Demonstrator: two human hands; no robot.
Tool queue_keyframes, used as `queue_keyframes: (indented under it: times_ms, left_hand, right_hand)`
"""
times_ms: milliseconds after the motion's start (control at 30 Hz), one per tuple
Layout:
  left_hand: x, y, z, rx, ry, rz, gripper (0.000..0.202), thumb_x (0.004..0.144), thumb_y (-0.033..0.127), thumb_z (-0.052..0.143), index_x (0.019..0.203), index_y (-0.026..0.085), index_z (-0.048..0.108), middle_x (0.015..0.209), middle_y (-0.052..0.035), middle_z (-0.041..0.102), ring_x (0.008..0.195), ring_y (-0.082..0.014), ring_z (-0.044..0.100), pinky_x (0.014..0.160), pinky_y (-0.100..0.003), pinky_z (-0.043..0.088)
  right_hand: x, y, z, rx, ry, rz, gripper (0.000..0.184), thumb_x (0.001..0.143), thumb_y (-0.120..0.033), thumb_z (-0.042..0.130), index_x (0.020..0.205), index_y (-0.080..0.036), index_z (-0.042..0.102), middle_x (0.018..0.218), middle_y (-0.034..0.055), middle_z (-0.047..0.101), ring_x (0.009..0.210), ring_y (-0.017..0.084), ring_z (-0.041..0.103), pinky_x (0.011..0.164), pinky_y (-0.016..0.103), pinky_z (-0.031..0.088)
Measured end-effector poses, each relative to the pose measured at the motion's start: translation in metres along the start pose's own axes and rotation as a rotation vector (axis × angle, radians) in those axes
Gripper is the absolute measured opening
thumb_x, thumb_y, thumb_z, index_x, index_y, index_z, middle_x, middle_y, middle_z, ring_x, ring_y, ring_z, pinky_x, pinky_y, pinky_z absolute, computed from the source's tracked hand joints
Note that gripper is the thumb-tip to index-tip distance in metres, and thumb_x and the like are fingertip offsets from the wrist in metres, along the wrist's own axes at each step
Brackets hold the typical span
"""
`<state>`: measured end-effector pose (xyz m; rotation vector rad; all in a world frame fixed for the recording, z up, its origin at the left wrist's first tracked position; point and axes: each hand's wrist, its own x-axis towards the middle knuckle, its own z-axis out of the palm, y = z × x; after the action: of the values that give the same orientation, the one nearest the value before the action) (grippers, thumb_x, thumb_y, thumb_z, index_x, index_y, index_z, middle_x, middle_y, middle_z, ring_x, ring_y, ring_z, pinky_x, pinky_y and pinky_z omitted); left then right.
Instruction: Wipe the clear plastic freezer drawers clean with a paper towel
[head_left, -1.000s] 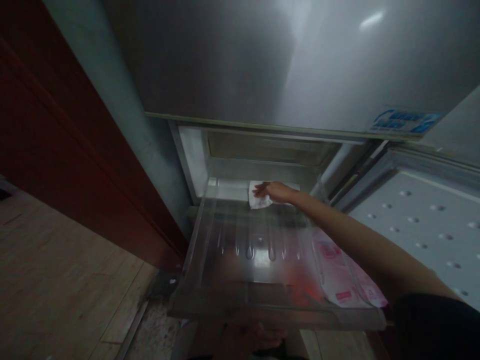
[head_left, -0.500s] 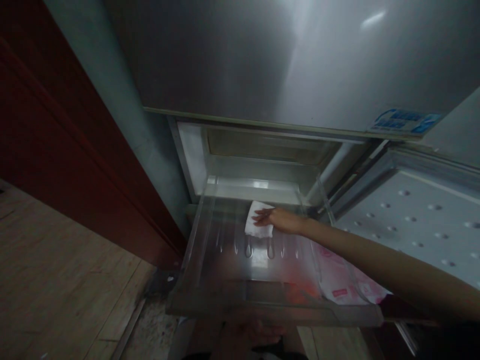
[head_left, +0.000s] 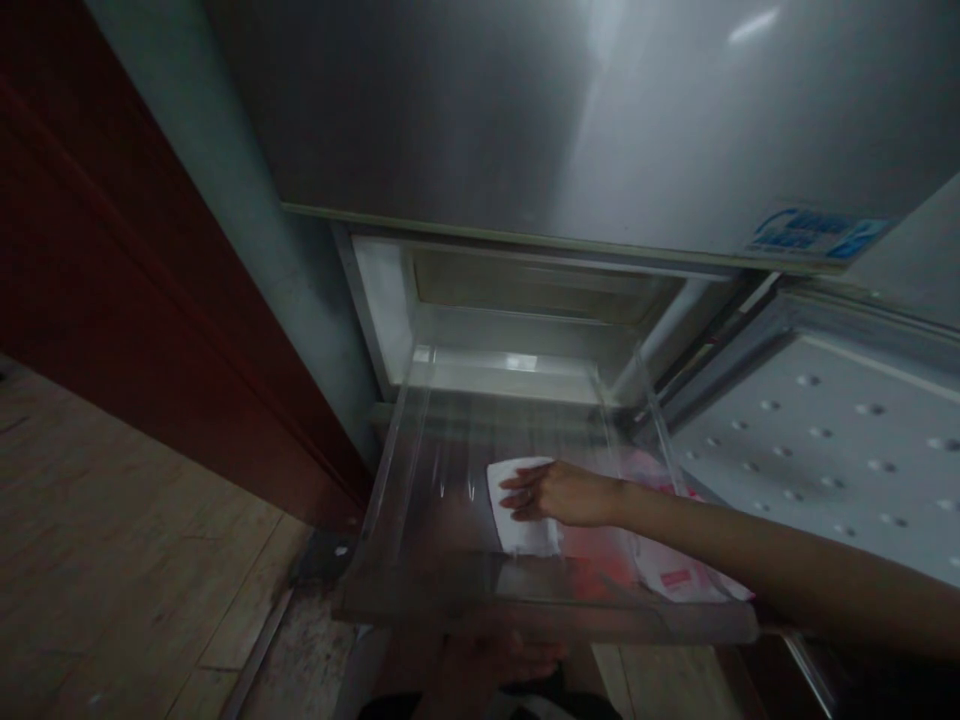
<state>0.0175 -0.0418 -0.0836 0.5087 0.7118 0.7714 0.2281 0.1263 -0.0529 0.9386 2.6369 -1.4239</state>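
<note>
My right hand (head_left: 551, 492) reaches in from the right and presses a folded white cloth (head_left: 517, 540) against the bottom of a clear plastic freezer drawer (head_left: 427, 480). Its fingers lie over the cloth, slightly apart, the thumb side partly hidden. The drawer is pulled out of the lower fridge compartment. My left hand (head_left: 510, 655) is low, at the drawer's front edge, dim and partly seen through or below the plastic. Its fingers look stretched toward the right; whether they touch the drawer I cannot tell.
A pink and white plastic bag (head_left: 667, 570) lies right of the drawer. The studded freezer door (head_left: 825, 440) stands open at right. Above is the fridge's silver upper door (head_left: 450, 120). A dark red door frame (head_left: 187, 300) rises at left, over a tiled floor (head_left: 112, 560).
My right hand and the white cloth have slid toward the drawer's front, closer to me. My left hand stays low near the front edge.
</note>
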Motion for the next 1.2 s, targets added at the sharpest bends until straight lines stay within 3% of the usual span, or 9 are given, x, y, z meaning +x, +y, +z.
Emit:
queue_keyframes:
  times_ms: [167, 300, 400, 633, 833, 1067, 1200]
  left_hand:
    - [-0.002, 0.005, 0.004, 0.014, -0.006, 0.005, 0.053, 0.061, 0.062, 0.081, 0.087, 0.017, 0.077, 0.096, -0.0099, 0.079, 0.101, -0.0367, 0.071, 0.097, -0.055, 0.05]
    - [-0.003, 0.009, 0.006, 0.074, -0.021, -0.015, 0.061, 0.062, 0.066, 0.078, 0.095, 0.015, 0.076, 0.104, -0.0147, 0.077, 0.105, -0.0381, 0.069, 0.1, -0.058, 0.046]
    - [-0.002, 0.006, 0.004, 0.048, -0.018, -0.005, 0.058, 0.062, 0.064, 0.079, 0.093, 0.015, 0.076, 0.099, -0.0139, 0.077, 0.102, -0.0372, 0.07, 0.098, -0.057, 0.048]
    - [-0.003, 0.009, 0.006, 0.072, -0.002, -0.008, 0.06, 0.057, 0.069, 0.078, 0.08, 0.014, 0.076, 0.093, -0.0155, 0.078, 0.102, -0.0378, 0.07, 0.097, -0.053, 0.051]
    - [-0.005, 0.011, 0.003, 0.155, 0.008, -0.027, 0.064, 0.059, 0.071, 0.076, 0.096, 0.019, 0.078, 0.101, -0.0138, 0.077, 0.104, -0.0377, 0.069, 0.098, -0.053, 0.05]
    - [-0.005, 0.012, 0.004, 0.161, 0.014, -0.027, 0.065, 0.057, 0.072, 0.076, 0.095, 0.02, 0.079, 0.102, -0.0134, 0.077, 0.104, -0.0373, 0.07, 0.098, -0.052, 0.05]
    - [-0.005, 0.012, 0.005, 0.156, 0.02, -0.02, 0.065, 0.056, 0.073, 0.076, 0.092, 0.018, 0.078, 0.1, -0.013, 0.078, 0.103, -0.0371, 0.07, 0.097, -0.052, 0.051]
  right_hand:
    - [0.017, 0.011, -0.051, -0.134, 0.013, 0.013, 0.035, 0.091, -0.012, 0.044, 0.114, -0.025, 0.068, 0.132, 0.0007, 0.064, 0.132, 0.01, 0.05, 0.114, 0.032, 0.036]
    - [0.033, 0.016, -0.091, -0.4, 0.06, 0.012, 0.035, 0.087, -0.009, 0.049, 0.112, -0.021, 0.071, 0.131, 0.0035, 0.064, 0.135, 0.014, 0.047, 0.116, 0.033, 0.031]
    - [0.042, 0.016, -0.114, -0.568, 0.126, 0.024, 0.041, 0.085, -0.006, 0.048, 0.115, -0.021, 0.071, 0.132, 0.0041, 0.063, 0.137, 0.018, 0.045, 0.115, 0.037, 0.034]
    - [0.059, 0.025, -0.151, -0.741, 0.29, 0.121, 0.053, 0.08, 0.002, 0.044, 0.12, -0.022, 0.068, 0.134, 0.0039, 0.061, 0.132, 0.019, 0.051, 0.109, 0.035, 0.042]
    - [0.056, 0.027, -0.133, -0.758, 0.297, 0.145, 0.051, 0.083, -0.001, 0.046, 0.126, -0.021, 0.065, 0.139, 0.0059, 0.057, 0.135, 0.021, 0.046, 0.113, 0.037, 0.038]
    - [0.036, 0.016, -0.092, -0.693, 0.194, 0.087, 0.044, 0.091, -0.01, 0.045, 0.129, -0.022, 0.062, 0.141, 0.0051, 0.055, 0.138, 0.02, 0.042, 0.114, 0.035, 0.036]
    - [0.023, 0.013, -0.057, -0.521, 0.144, 0.052, 0.043, 0.092, -0.01, 0.041, 0.128, -0.024, 0.062, 0.143, 0.0033, 0.054, 0.142, 0.017, 0.036, 0.118, 0.037, 0.03]
